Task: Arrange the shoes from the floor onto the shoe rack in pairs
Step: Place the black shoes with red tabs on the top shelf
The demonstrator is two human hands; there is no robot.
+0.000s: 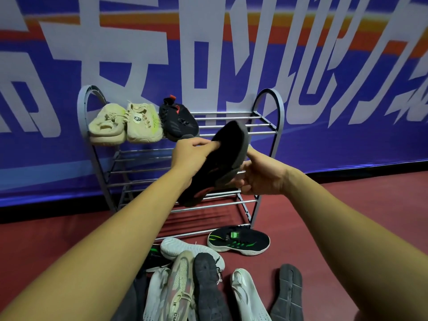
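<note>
A grey metal shoe rack [266,117] stands against the wall. On its top shelf at the left sit two beige shoes [126,123] side by side, with one black shoe with red trim [178,122] beside them. In front of the rack I hold a matching black shoe [220,163] tilted, toe up. My left hand [192,154] grips its upper side and my right hand [261,177] holds its sole edge from the right.
Several loose shoes lie on the red floor below: a black shoe with green stripes [238,240], a white shoe [185,250], a tan one [178,286], dark soles [208,288] [288,295] and a pale shoe [247,297]. Lower rack shelves [143,170] hold nothing. A blue banner wall [347,140] is behind.
</note>
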